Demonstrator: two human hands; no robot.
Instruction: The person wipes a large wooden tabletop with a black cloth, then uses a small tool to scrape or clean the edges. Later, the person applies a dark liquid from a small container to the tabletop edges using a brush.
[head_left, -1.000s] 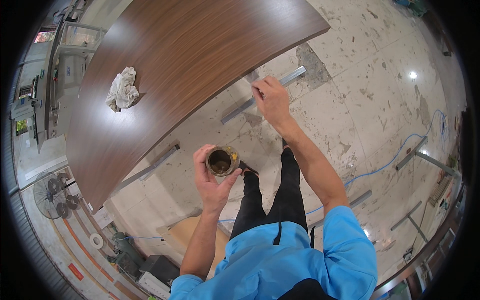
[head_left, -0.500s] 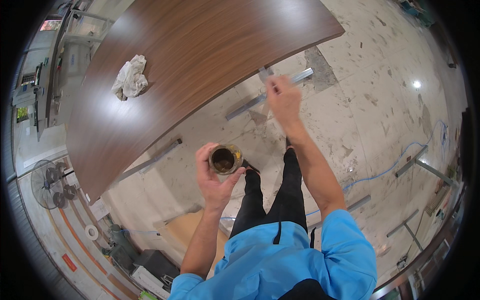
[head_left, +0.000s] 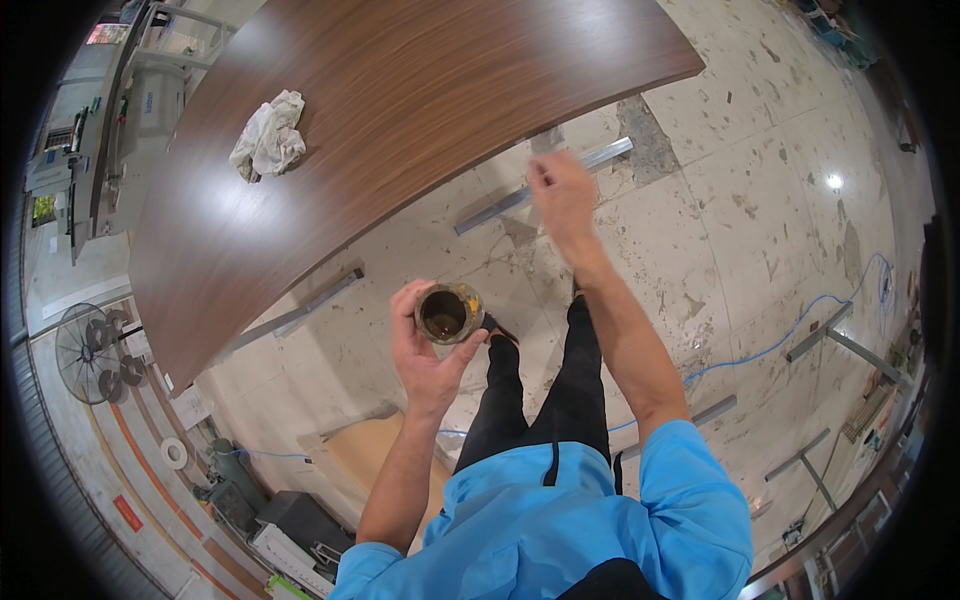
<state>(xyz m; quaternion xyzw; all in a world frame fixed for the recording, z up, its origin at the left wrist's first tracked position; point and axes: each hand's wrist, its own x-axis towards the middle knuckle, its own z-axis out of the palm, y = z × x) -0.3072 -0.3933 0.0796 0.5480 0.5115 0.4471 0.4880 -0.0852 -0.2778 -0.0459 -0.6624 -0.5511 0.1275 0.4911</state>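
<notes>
A round jar (head_left: 448,314) of dark brown liquid, with yellow smears at its rim, rests in my left hand (head_left: 424,372), whose fingers and thumb wrap round it. My right hand (head_left: 563,200) is closed on a small flat grey tool (head_left: 546,138), blurred by motion, so I cannot make out its exact kind. That tool is close to the front edge of a large wood-grain tabletop (head_left: 400,110); whether it touches is unclear. On the tabletop's left part lies a crumpled white cloth (head_left: 270,138).
Metal bars (head_left: 545,186) lie on the stained tile floor (head_left: 740,250) below the tabletop edge. A blue hose (head_left: 770,345) runs behind me at the right, near a metal frame (head_left: 830,330). A fan (head_left: 90,353) and a cardboard sheet (head_left: 375,455) are at the left.
The tool in my right hand has shifted slightly right along the tabletop edge. My left hand with the jar has barely moved; the whole view has turned a little.
</notes>
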